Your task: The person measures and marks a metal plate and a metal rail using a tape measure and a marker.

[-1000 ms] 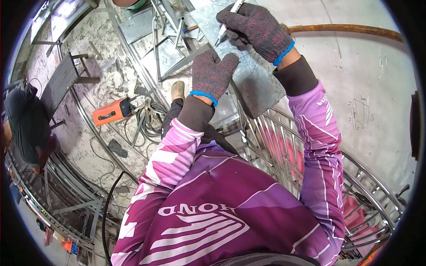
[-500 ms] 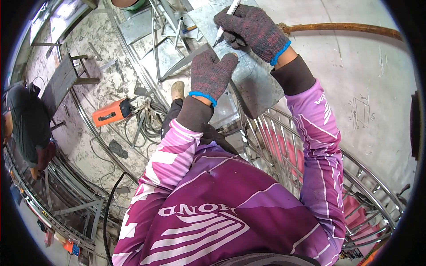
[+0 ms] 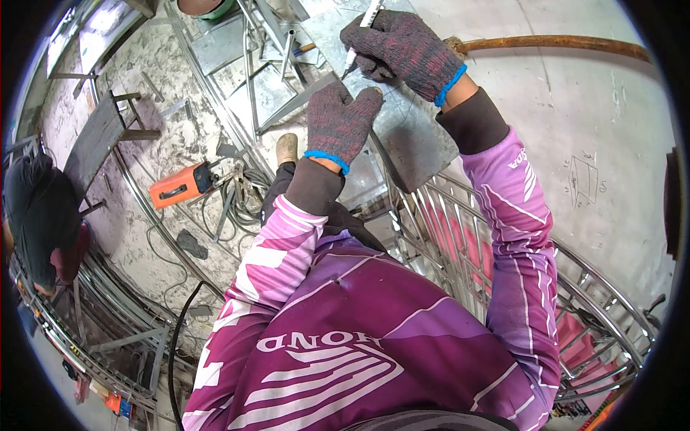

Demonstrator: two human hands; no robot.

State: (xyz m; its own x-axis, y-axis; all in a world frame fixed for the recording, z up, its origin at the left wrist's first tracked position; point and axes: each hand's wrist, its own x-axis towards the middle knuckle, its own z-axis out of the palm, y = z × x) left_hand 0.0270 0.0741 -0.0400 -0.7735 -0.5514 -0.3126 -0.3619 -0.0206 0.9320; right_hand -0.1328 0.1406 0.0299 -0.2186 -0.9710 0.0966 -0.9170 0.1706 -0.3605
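My right hand (image 3: pixel 406 54), in a dark knitted glove with a blue cuff, is closed round a white marker pen (image 3: pixel 371 14). The pen's dark tip points down at a grey sheet of metal (image 3: pixel 410 122) that bears thin drawn lines. My left hand (image 3: pixel 341 122), gloved alike with a bare thumb tip, presses on a dark flat metal square (image 3: pixel 302 102) lying over the sheet. One leg of the square runs to the lower left, the other to the lower right from under the hand. The fingertips of my left hand are partly hidden.
An orange machine (image 3: pixel 180 185) with coiled cables (image 3: pixel 243 197) stands on the floor at left. A dark bench (image 3: pixel 100 144) and a person (image 3: pixel 43 223) are further left. Shiny tubular railing (image 3: pixel 460 215) lies at right, near a wooden pole (image 3: pixel 553 45). Metal offcuts (image 3: pixel 262 97) lie ahead.
My right hand and the marker have shifted slightly left and down. My left hand stays almost in place on the square. The person at left has moved a little.
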